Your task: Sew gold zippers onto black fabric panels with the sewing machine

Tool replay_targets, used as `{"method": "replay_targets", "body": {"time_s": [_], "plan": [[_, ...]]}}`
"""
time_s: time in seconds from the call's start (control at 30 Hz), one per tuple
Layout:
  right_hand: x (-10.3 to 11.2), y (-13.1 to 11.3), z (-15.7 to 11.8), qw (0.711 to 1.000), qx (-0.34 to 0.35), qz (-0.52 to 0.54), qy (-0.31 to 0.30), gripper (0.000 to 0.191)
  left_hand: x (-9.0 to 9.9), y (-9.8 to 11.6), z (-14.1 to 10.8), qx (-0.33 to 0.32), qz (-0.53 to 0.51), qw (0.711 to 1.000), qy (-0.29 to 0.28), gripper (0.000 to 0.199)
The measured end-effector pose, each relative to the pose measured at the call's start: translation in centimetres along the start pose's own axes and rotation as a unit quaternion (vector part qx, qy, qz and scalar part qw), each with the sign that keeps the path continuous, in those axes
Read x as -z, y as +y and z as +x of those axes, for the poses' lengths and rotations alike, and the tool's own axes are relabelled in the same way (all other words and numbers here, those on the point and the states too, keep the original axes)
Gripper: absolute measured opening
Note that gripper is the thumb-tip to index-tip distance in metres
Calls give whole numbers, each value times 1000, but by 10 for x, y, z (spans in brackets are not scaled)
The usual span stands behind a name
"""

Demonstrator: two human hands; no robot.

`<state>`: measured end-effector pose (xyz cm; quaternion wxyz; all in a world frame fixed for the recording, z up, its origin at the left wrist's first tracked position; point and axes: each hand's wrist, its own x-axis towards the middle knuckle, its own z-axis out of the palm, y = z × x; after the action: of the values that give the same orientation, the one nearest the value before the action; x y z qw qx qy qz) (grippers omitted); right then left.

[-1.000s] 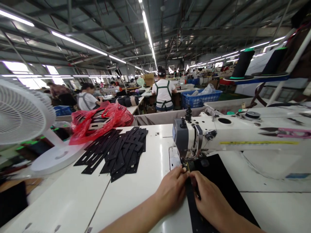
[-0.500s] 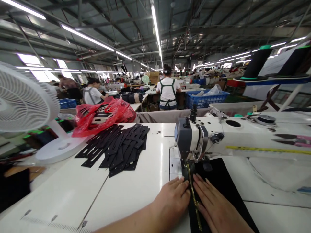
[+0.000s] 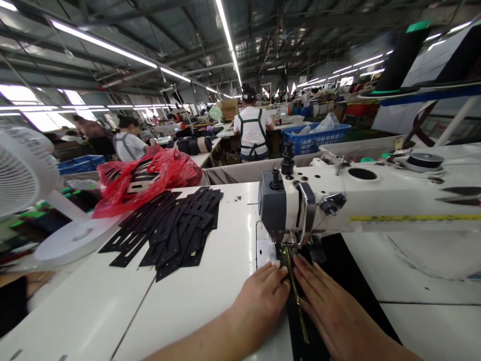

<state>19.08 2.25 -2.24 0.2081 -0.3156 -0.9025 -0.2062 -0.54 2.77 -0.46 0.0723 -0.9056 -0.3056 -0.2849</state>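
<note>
White surface (image 3: 195, 311) carries the work. Left hand (image 3: 259, 303) and right hand (image 3: 326, 303) rest unclenched, grasping nothing that shows, either side of the zip (image 3: 299, 301), which lies on black cloth (image 3: 349, 271) at the machine (image 3: 376, 198). Uneven pressure could skew the zip or pucker the cloth; a hand straying forward might get nipped. The zip's long axis points forward toward the machine, far end leaning slightly left.

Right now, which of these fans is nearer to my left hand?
The white fan, at the picture's left edge, left of the red bag. The pale green fan is farther from your left hand, in the background, and looks smaller.
</note>
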Motion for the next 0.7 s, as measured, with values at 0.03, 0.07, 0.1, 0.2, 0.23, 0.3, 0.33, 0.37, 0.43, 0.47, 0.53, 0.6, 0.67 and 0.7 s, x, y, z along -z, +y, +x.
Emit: {"method": "replay_targets", "body": {"time_s": [0.03,0.07,0.1,0.2,0.23,0.3,0.33,0.37,0.43,0.47,0.53,0.6,0.67,0.7], "plan": [[-1,2,2,1000,3,-7,0,41,-1,-2,1,2,-4,1000,1,26],[-2,3,3,1000,7,-13,0,41,-2,-4,2,4,-9,1000,1,25],[-3,5,5,1000,9,-17,-1,41,-3,-6,4,6,-14,1000,0,24],[-6,10,11,1000,7,-8,2,41,-4,-11,8,11,-34,999,-12,20],[-7,12,12,1000,5,-2,6,42,-4,-13,9,12,-38,999,-16,19],[-7,15,16,1000,5,12,8,44,-4,-16,12,18,-39,999,-23,19],[-7,17,18,1000,9,19,8,45,-5,-18,13,22,-38,999,-25,19],[-6,18,19,1000,12,26,7,47,-6,-19,13,26,-36,999,-27,19],[-5,21,24,999,12,48,4,50,-8,-21,13,32,-37,998,-32,18],[-4,23,26,998,9,64,0,51,-10,-22,12,32,-37,998,-32,18],[-2,25,30,995,4,98,-9,50,-13,-24,11,33,-40,998,-29,19],[-2,28,34,992,0,127,-19,48,-14,-25,11,35,-39,998,-26,19],[-3,32,37,989,-9,148,-23,45,-15,-27,12,36,-38,998,-32,19],[-4,33,38,987,-12,159,-25,44,-14,-27,13,38,-40,998,-39,19]]}}
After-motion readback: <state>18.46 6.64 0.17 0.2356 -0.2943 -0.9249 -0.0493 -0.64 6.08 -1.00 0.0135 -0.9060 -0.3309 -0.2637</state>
